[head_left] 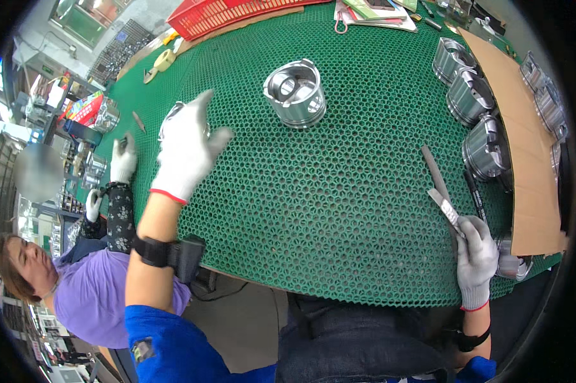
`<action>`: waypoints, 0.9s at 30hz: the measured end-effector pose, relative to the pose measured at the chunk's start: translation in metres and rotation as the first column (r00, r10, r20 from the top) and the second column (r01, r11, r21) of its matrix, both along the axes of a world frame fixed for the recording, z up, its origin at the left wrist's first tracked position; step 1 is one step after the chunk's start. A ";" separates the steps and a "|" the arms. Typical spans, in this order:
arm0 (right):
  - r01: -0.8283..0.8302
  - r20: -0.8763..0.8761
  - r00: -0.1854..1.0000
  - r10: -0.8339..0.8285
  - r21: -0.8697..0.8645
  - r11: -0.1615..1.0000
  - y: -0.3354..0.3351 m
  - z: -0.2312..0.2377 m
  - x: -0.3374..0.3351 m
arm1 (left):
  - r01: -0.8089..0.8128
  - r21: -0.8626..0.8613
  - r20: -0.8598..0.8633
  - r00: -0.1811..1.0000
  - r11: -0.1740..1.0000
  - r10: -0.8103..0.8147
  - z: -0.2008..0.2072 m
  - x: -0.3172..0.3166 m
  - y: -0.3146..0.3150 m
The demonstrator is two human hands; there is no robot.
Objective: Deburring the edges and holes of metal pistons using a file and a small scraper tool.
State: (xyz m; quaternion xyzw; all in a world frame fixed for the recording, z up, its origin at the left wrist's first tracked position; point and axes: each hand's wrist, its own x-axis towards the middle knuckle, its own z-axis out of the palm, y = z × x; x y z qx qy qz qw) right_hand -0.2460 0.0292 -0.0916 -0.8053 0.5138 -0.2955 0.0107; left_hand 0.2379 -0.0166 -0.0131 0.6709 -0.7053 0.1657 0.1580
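Observation:
My left hand, in a white glove with a red cuff, is over a metal piston on the left of the green mat. Its thumb and fingers are apart, and it hides most of that piston. A second shiny piston stands alone, hollow side up, in the far middle. At the right, my gloved right hand is closed on a short flat blade with a white wrapped handle. Beside it a long thin grey strip, like a file, runs toward the same hand; whether the hand grips it too, I cannot tell.
Several pistons line the right side along a cardboard divider. A black marker lies near them. A red basket, papers and a tape roll lie at the back. A co-worker in purple is at the left.

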 end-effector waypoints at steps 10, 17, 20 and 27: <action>-0.023 -0.038 0.999 0.022 -0.023 0.999 0.003 -0.001 -0.007 | -0.067 0.090 -0.001 0.998 0.994 0.067 -0.014 -0.109 -0.033; -0.028 -0.054 0.998 0.027 -0.023 0.999 -0.003 -0.004 -0.006 | 0.215 0.014 -0.570 0.804 0.977 -0.169 -0.064 -0.126 0.100; 0.013 -0.032 0.999 -0.012 0.021 1.000 -0.001 -0.003 -0.005 | 0.309 0.180 -0.506 0.843 0.934 -0.182 -0.060 -0.150 0.160; -0.015 -0.098 0.995 0.011 -0.034 0.999 -0.006 -0.014 -0.010 | 0.321 0.085 -0.521 0.821 0.943 -0.233 -0.091 -0.175 0.209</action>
